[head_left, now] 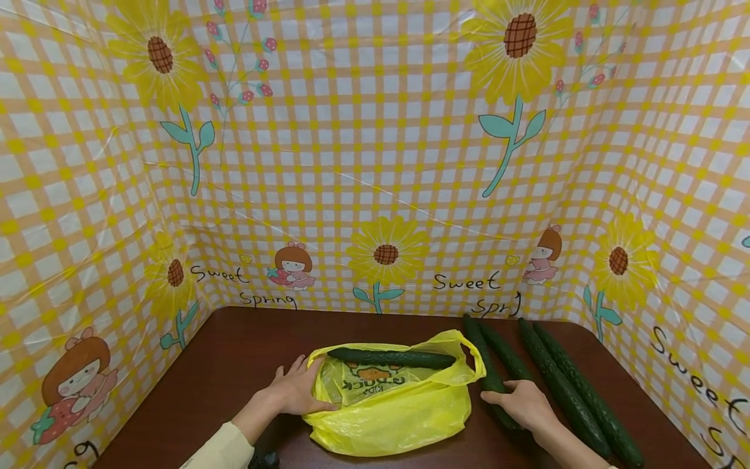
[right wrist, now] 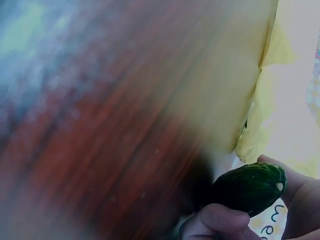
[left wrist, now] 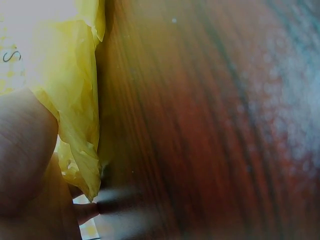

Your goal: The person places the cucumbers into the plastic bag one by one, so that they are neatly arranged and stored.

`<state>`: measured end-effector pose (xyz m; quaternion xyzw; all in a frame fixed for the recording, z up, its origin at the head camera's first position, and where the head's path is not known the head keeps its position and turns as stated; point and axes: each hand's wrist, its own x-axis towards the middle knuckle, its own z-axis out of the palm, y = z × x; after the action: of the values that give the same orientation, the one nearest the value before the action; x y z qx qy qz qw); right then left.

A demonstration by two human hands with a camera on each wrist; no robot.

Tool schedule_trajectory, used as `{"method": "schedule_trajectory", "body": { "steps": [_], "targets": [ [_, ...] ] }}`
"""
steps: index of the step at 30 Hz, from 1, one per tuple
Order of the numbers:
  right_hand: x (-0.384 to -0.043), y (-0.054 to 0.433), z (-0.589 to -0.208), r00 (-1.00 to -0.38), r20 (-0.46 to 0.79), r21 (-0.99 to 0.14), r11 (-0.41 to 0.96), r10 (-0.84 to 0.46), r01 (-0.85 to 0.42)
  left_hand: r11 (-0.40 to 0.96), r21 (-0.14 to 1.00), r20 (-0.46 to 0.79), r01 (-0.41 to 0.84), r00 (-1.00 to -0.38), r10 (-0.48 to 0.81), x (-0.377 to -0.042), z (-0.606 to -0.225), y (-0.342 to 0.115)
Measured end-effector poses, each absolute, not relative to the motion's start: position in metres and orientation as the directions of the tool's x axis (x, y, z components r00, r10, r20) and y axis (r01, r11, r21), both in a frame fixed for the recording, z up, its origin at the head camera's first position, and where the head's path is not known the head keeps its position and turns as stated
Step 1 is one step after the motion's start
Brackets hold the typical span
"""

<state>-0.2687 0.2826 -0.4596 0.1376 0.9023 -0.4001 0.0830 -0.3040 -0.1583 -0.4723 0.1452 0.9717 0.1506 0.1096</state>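
Note:
A yellow plastic bag lies on its side in the middle of the table, its mouth spread. Inside the mouth rests one dark green cucumber, lying crosswise over the bag's printed inner face. My left hand holds the bag's left rim, thumb inside the mouth and the other fingers outside. To the right of the bag, my right hand grips the leftmost loose cucumber near its close end. That cucumber's end shows between thumb and fingers in the right wrist view. Another cucumber lies right beside it.
Two more cucumbers lie side by side farther right on the dark brown table. A checked, sunflower-printed cloth walls the table at the back and both sides. A small black object shows at the front edge by the left sleeve.

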Motion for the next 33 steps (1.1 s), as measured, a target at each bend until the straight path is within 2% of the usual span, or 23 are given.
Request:
{"method": "schedule_trajectory", "body": {
  "steps": [13, 23, 33],
  "targets": [
    [-0.268, 0.284, -0.455, -0.947, -0.245, -0.684, 0.656, 0.207, 0.32, 0.902, 0.348, -0.16, 0.255, -0.932, 0.325, -0.305, -0.474, -0.16],
    [-0.269, 0.291, -0.455, -0.948, -0.252, -0.691, 0.651, 0.192, 0.316, 0.916, 0.309, -0.15, 0.256, -0.938, 0.313, -0.305, -0.474, -0.158],
    [-0.271, 0.299, -0.458, -0.948, -0.269, -0.687, 0.657, 0.169, 0.312, 0.912, 0.325, -0.153, 0.252, -0.937, 0.313, -0.306, -0.477, -0.159]
  ]
}}
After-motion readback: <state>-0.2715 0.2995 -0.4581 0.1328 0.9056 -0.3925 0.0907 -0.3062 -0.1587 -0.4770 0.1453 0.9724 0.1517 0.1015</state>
